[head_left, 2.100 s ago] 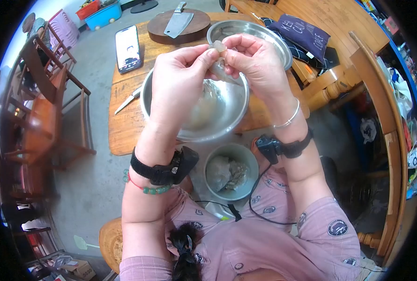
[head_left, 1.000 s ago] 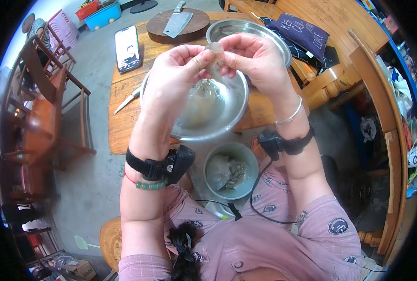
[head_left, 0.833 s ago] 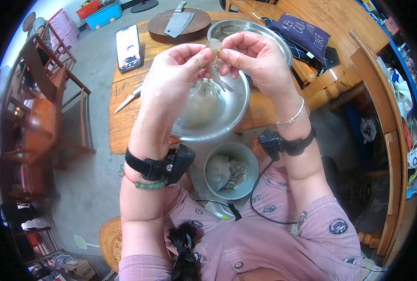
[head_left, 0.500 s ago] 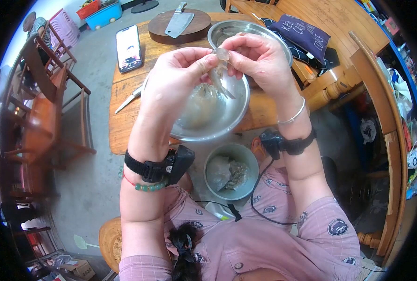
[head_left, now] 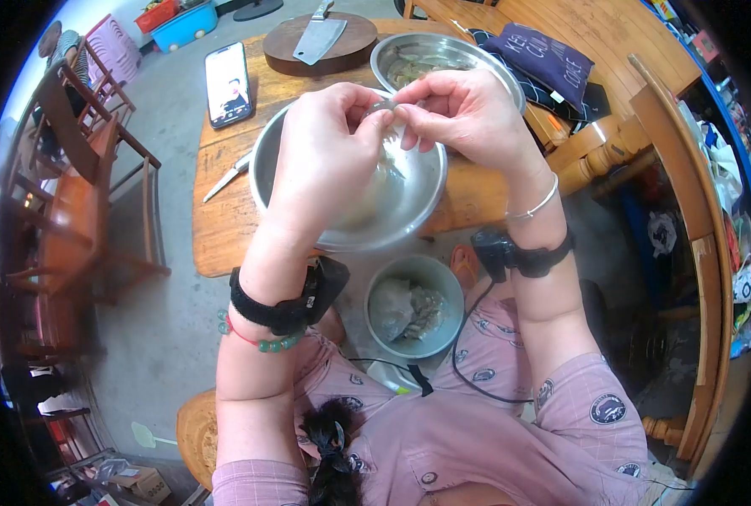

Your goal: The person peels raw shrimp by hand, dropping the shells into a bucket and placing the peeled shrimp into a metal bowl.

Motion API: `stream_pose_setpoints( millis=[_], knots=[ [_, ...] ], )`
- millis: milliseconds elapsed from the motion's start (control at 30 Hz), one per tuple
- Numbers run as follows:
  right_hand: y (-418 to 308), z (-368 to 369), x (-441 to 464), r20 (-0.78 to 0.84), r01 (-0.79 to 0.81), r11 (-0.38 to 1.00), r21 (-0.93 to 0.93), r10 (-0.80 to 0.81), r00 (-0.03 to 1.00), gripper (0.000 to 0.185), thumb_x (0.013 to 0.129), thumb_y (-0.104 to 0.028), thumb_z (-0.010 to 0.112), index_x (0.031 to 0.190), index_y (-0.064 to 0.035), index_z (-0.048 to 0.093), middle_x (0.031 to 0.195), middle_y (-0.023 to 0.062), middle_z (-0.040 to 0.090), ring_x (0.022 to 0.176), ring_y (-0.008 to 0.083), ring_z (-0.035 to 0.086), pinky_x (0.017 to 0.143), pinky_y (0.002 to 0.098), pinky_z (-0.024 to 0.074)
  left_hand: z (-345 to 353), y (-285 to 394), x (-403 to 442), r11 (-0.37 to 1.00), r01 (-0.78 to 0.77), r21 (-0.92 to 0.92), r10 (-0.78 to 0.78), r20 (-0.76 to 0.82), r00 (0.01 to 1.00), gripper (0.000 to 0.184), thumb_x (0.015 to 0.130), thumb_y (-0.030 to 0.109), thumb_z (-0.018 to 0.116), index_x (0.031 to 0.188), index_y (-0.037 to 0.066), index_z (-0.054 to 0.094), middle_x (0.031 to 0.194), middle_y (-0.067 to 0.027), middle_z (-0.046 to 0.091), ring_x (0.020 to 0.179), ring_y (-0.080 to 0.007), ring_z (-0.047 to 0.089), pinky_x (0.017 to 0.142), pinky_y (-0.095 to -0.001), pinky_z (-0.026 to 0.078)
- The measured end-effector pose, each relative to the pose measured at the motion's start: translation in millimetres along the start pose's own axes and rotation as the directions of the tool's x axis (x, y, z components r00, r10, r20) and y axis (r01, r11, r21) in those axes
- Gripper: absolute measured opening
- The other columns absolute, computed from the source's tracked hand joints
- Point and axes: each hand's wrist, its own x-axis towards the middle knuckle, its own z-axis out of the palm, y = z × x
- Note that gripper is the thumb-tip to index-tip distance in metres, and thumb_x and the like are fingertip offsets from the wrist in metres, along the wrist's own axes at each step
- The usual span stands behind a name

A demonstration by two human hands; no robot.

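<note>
My left hand (head_left: 333,139) and my right hand (head_left: 464,114) meet fingertip to fingertip above a large steel bowl (head_left: 422,202). Between them both pinch a small, translucent, greyish piece that looks like a shrimp (head_left: 386,105); the fingers cover much of it. Pale contents lie in the steel bowl, partly hidden by my left hand and wrist. Behind my right hand stands a second steel bowl (head_left: 384,57) with greyish-brown pieces in it. Below the table edge a grey-green bucket (head_left: 457,312) holds whitish, translucent matter.
A phone (head_left: 228,84) and a small knife (head_left: 228,179) lie on the wooden table (head_left: 224,240). At the back a cleaver (head_left: 321,40) rests on a round board (head_left: 276,49). A purple cushion (head_left: 544,63) is on the right bench. A person (head_left: 72,59) sits far left.
Both hands have lowered slightly and my left wrist has turned. The dangling end of the shrimp, seen earlier, is now harder to make out. More of the rear bowl's contents shows.
</note>
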Motion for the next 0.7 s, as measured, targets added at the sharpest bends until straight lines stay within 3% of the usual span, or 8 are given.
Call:
stream_pose_setpoints(
  millis=[100, 167, 200, 267, 400, 467, 633, 700],
  knots=[
    [0, 2, 0, -0.037, 0.004, 0.999, -0.032, -0.005, 0.999, 0.013, 0.089, -0.004, 0.063, 0.095, 0.007, 0.066, 0.077, 0.0078, 0.068, 0.068, 0.0116, 0.068, 0.06, 0.023, 0.0561, -1, 2, 0, 0.998, -0.025, 0.064, 0.025, 0.005, 1.0, 0.017, 0.081, 0.008, 0.064, 0.09, -0.005, 0.068, 0.07, -0.0151, 0.068, 0.063, -0.0182, 0.065, 0.063, -0.0292, 0.051],
    [-2, 5, -1, -0.048, 0.002, 1.0, -0.004, -0.002, 0.999, 0.013, 0.088, -0.004, 0.063, 0.094, 0.0075, 0.066, 0.076, 0.0076, 0.068, 0.068, 0.0119, 0.068, 0.06, 0.0231, 0.0563, -1, -3, 1, 0.998, 0.002, 0.066, -0.007, 0.063, 0.998, 0.016, 0.088, 0.007, 0.065, 0.098, -0.007, 0.065, 0.08, -0.0052, 0.068, 0.071, -0.0074, 0.062, 0.065, -0.0217, 0.051],
    [-3, 6, -1, -0.056, -0.001, 1.0, 0.024, 0.002, 0.998, 0.012, 0.088, -0.003, 0.063, 0.093, 0.0081, 0.065, 0.075, 0.0074, 0.067, 0.069, 0.0123, 0.068, 0.06, 0.0233, 0.0564, 0, -5, 2, 0.998, 0.001, 0.066, -0.006, 0.064, 0.998, 0.016, 0.088, 0.007, 0.065, 0.098, -0.007, 0.065, 0.08, -0.0052, 0.068, 0.071, -0.0074, 0.062, 0.065, -0.0217, 0.051],
    [-3, 7, -1, -0.059, 0.002, 1.0, 0.027, -0.001, 0.998, 0.012, 0.087, -0.002, 0.063, 0.092, 0.0084, 0.065, 0.075, 0.0076, 0.067, 0.068, 0.0125, 0.068, 0.06, 0.0234, 0.0566, 2, -9, 2, 0.991, 0.032, -0.126, -0.03, 0.016, 0.999, 0.015, 0.082, 0.007, 0.065, 0.091, -0.005, 0.069, 0.072, -0.0123, 0.069, 0.066, -0.0131, 0.066, 0.063, -0.0262, 0.052],
    [-1, 6, 0, -0.094, 0.02, 0.997, -0.075, -0.027, 0.995, 0.011, 0.087, -0.001, 0.063, 0.092, 0.0089, 0.064, 0.076, 0.0085, 0.067, 0.068, 0.0129, 0.068, 0.061, 0.024, 0.0572, -2, 1, 0, 0.976, 0.123, -0.18, -0.104, 0.113, 0.988, 0.02, 0.09, 0.006, 0.064, 0.102, -0.009, 0.063, 0.086, -0.0081, 0.069, 0.076, -0.0105, 0.065, 0.071, -0.0223, 0.053],
    [4, 6, 2, -0.104, 0.036, 0.999, -0.036, -0.04, 0.994, 0.01, 0.087, 0.0, 0.062, 0.092, 0.0088, 0.064, 0.076, 0.0087, 0.067, 0.068, 0.0129, 0.068, 0.061, 0.0242, 0.0573, -2, 4, -1, 0.934, 0.145, -0.328, -0.101, 0.146, 0.984, 0.022, 0.09, 0.009, 0.065, 0.103, -0.009, 0.063, 0.087, -0.0089, 0.069, 0.077, -0.0114, 0.066, 0.072, -0.0225, 0.053],
    [4, 4, 2, -0.1, 0.136, 0.99, 0.049, -0.13, 0.986, 0.011, 0.087, 0.001, 0.061, 0.094, 0.0085, 0.064, 0.077, 0.0082, 0.068, 0.07, 0.012, 0.068, 0.062, 0.0235, 0.0569, -6, 5, 2, 0.93, 0.187, -0.317, -0.156, 0.12, 0.98, 0.024, 0.09, 0.01, 0.065, 0.104, -0.01, 0.062, 0.087, -0.0096, 0.069, 0.077, -0.0122, 0.066, 0.073, -0.0233, 0.053],
    [5, 3, 2, -0.038, 0.252, 0.942, -0.221, -0.267, 0.963, 0.013, 0.087, -0.001, 0.061, 0.097, 0.0061, 0.065, 0.078, 0.0095, 0.069, 0.068, 0.0133, 0.069, 0.061, 0.0246, 0.0563, -8, 3, 3, 0.929, 0.201, -0.312, -0.175, 0.111, 0.978, 0.025, 0.09, 0.01, 0.064, 0.105, -0.01, 0.062, 0.087, -0.0096, 0.069, 0.076, -0.0123, 0.066, 0.073, -0.0235, 0.053]
  ],
)
